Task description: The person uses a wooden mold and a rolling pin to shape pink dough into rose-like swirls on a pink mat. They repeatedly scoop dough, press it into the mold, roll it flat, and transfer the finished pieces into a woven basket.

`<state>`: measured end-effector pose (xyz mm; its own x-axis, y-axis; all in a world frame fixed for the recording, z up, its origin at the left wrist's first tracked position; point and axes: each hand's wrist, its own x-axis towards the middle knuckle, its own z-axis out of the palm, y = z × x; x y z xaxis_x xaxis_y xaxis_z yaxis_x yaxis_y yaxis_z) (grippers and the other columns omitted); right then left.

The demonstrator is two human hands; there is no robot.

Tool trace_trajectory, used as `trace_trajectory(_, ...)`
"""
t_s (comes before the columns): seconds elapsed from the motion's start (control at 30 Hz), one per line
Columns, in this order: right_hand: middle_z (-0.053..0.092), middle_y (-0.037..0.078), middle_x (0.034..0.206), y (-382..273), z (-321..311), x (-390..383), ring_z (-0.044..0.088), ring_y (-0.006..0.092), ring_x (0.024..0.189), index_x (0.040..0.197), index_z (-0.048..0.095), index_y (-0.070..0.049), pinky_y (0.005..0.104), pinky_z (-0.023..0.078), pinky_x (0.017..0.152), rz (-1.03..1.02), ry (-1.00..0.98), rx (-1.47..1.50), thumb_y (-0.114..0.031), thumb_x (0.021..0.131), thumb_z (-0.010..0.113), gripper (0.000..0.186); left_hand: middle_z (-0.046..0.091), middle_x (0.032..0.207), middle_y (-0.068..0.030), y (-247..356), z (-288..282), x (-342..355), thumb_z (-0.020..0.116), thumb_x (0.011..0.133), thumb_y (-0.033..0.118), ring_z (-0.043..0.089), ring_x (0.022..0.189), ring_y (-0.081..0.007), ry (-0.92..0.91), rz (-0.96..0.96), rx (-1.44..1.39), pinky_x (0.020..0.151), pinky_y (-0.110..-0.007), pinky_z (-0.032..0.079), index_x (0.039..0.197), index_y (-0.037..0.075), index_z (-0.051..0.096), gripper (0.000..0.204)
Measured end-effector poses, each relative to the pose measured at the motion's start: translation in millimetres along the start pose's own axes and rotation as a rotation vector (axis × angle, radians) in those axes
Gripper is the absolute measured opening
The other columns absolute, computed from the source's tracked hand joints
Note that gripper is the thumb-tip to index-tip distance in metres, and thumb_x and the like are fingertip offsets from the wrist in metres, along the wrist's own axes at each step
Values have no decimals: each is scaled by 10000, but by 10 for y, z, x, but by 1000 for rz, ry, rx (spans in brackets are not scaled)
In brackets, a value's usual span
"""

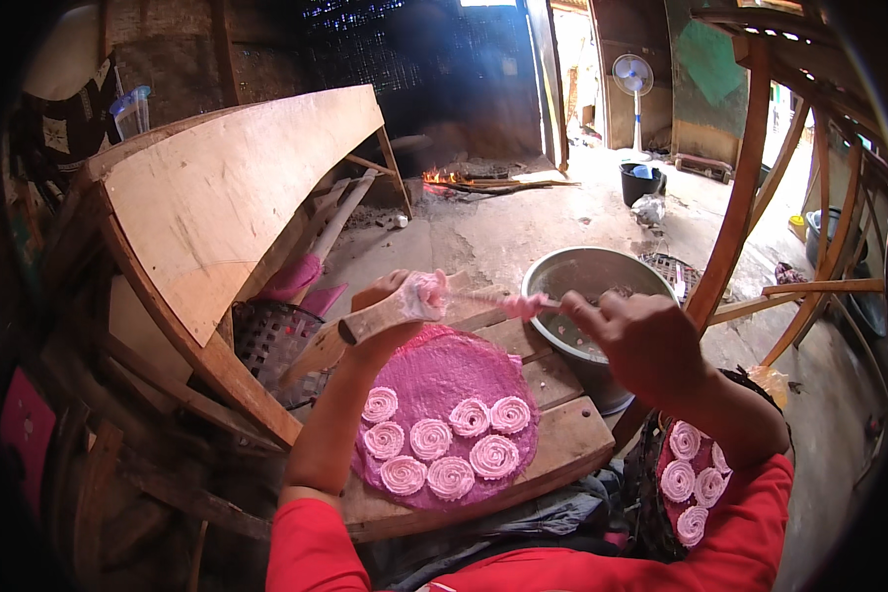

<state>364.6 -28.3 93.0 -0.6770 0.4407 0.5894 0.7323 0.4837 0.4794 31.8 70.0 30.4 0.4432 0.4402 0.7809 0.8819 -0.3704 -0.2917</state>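
Note:
My left hand (379, 291) grips a wooden piece (370, 321) with a lump of pink paste (424, 294) at its upper end. In my right hand (636, 340) is a thin tool (548, 305) with pink paste on it, stretching left toward that lump. Beneath both hands a round pink mat (434, 370) bears several pale pink spiral rosettes (449, 479) on a wooden board (572, 444). A second pink mat with rosettes (676, 479) sits by my right elbow, partly behind the arm.
A large metal basin (602, 385) stands beyond my right hand. A plywood bench (217, 197) is at left, wooden frames (735, 227) at right. Ahead are a small open wood fire (442, 181), a black bucket (641, 187) and a standing fan (631, 74) by a doorway.

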Motion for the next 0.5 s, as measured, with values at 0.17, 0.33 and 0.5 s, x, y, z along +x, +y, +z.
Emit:
trace_trajectory(0.17, 544, 10, 677, 28, 195, 187, 576, 131, 522, 1240, 631, -165, 291, 462, 442, -144, 23, -15, -147, 869, 592, 373, 597, 769, -53, 187, -45, 38, 722, 769, 403, 644, 655, -248, -52, -72, -8, 552, -372, 521, 897, 132, 575, 335)
trace_trajectory(0.33, 546, 0, 680, -283, 345, 256, 581, 130, 519, 1241, 634, -163, 291, 473, 438, -158, 35, -11, -144, 887, 577, 359, 585, 760, -62, 291, 40, -37, 710, 778, 393, 629, 627, -246, -42, -45, -57, 535, -367, 514, 895, 133, 574, 316)
trace_trajectory(0.5, 584, 61, 667, -137, 107, 19, 627, 166, 542, 1169, 652, -154, 309, 497, 471, 118, -100, 192, -154, 879, 593, 297, 644, 858, -57, -125, 41, -173, 668, 897, 358, 637, 674, -230, -76, -410, -242, 567, -363, 501, 939, 108, 641, 255)
